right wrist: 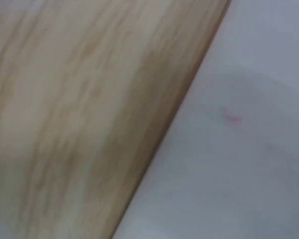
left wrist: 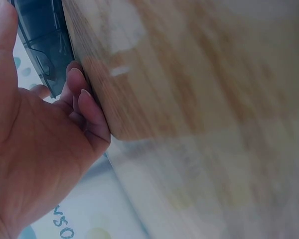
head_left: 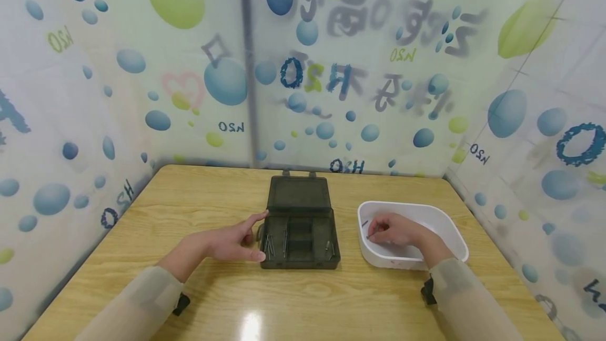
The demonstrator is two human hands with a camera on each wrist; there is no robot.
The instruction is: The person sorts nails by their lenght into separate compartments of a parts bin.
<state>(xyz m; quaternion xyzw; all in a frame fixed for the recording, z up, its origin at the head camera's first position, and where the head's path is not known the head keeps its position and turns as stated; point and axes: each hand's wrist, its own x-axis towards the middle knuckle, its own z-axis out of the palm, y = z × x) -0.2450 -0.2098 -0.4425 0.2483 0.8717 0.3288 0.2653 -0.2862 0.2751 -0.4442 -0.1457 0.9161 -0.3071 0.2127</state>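
Observation:
A dark green plastic compartment box (head_left: 300,264) lies on the table with its lid (head_left: 299,193) folded back. Thin nail-like metal pieces (head_left: 270,245) lie in its left compartments, and a few small metal bits (head_left: 327,247) in the right one. My left hand (head_left: 229,242) rests against the box's left side, forefinger and thumb spread along it; the box's edge (left wrist: 45,50) also shows in the left wrist view. Inside a white tub (head_left: 445,225), my right hand (head_left: 395,229) pinches a small thin metal piece (head_left: 369,237), mostly hidden by the fingertips. Another thin piece (head_left: 364,223) lies beside that hand.
The wood-grain table (head_left: 213,299) stands against patterned curtains (head_left: 203,136) at the back and sides. Bare tabletop lies between the box and the tub. The right wrist view shows only tabletop (right wrist: 74,109) and the tub's blurred white wall (right wrist: 229,164).

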